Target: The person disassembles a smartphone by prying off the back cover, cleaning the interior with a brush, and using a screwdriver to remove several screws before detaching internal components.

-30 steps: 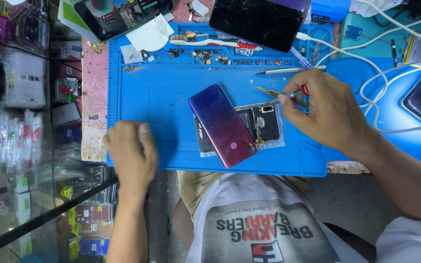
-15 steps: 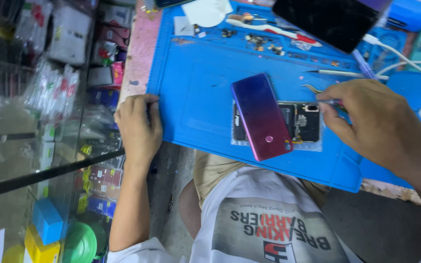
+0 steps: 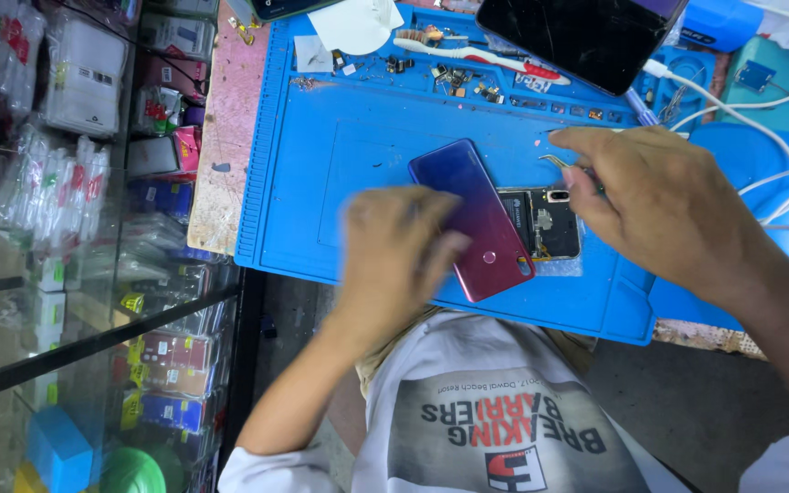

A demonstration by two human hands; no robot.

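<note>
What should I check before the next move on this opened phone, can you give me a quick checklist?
1. Left hand placed steadily: cannot tell, it is motion-blurred beside the purple-red back cover.
2. Back cover off the phone body: ok, it lies tilted across the left part of the opened phone.
3. Right hand holding the tweezers: ok, the tip points at the phone's upper edge.
4. Phone fully on the blue mat: ok.
5. Loose small parts kept apart: ok, they sit at the mat's far edge near the toothbrush.
6. White cable away from the work: not ok, it runs close behind the right hand.
</note>
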